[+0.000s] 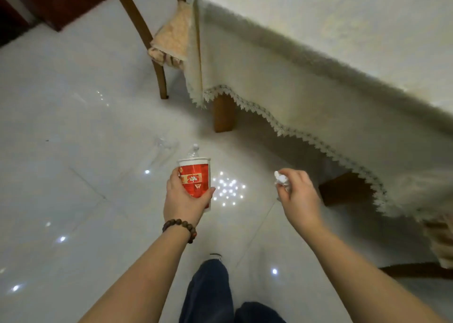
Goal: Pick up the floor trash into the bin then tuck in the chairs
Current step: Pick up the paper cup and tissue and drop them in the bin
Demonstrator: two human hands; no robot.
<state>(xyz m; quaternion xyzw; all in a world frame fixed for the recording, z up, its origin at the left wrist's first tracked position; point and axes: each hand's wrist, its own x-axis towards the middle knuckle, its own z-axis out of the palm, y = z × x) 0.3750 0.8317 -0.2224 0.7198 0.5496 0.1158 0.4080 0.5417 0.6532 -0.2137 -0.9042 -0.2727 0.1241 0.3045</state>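
We are standing on the glossy white floor (73,200), our dark trouser legs (208,291) showing nearest at the bottom edge. Our left hand (182,201), with a beaded bracelet (180,228) at the wrist, is wrapping its grip closed around a red and white paper cup (196,179), holding it upright above the tiles. Our right hand (297,195) is pinching its grip shut on a small crumpled piece of white and clear trash (282,179); we cannot tell exactly what it is. Just beyond the cup, a clear plastic bottle (193,151) is poking up behind its rim, and whether it is lying on the floor or sitting in the cup we cannot tell. Further out, the tabletop (343,28) is carrying a cream tablecloth (294,85) with a lace hem hanging over a wooden table leg (223,114). At its far corner, a wooden chair (147,33) with a cushion is standing close against the cloth.
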